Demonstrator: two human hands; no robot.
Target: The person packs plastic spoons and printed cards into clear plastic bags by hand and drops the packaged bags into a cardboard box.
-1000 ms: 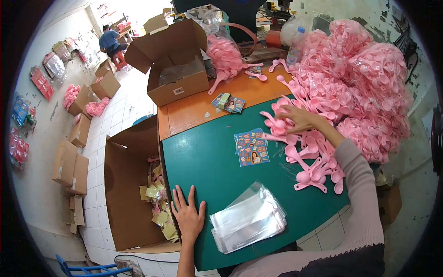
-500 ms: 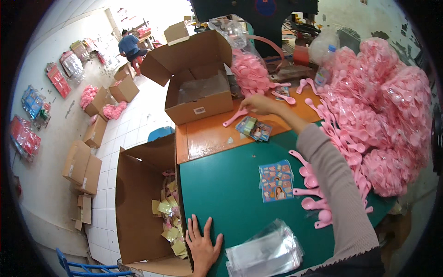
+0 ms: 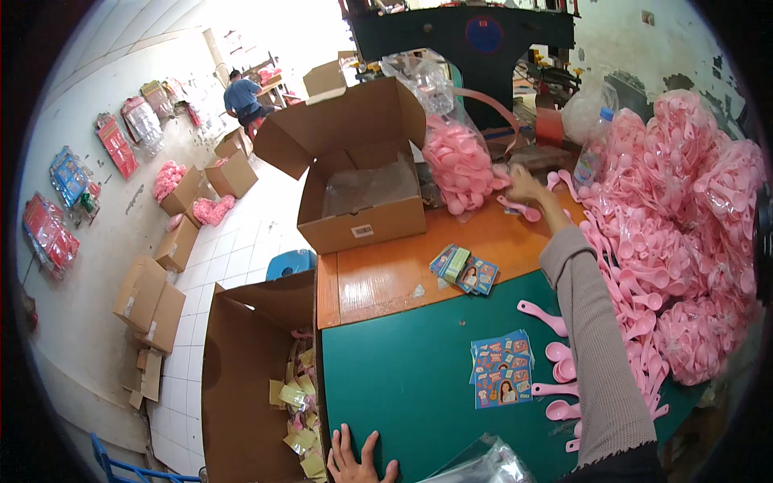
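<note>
We wear a greyish-mauve sleeve [image 3: 596,346] of finely textured knit, loose-fitting and ending partway along the forearm in a broad cuff [image 3: 567,253], with black cloth [image 3: 630,465] showing a jagged edge below it, our right hand [image 3: 523,185] and left hand [image 3: 359,460] both bare.

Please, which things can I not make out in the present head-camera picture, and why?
Head view:
Right hand: too small to tell whether it holds anything.
Left hand: partly cut off by the lower edge.
Clear plastic bags: cut off there too.
Pink spoons: some partly covered by the right sleeve.
</note>
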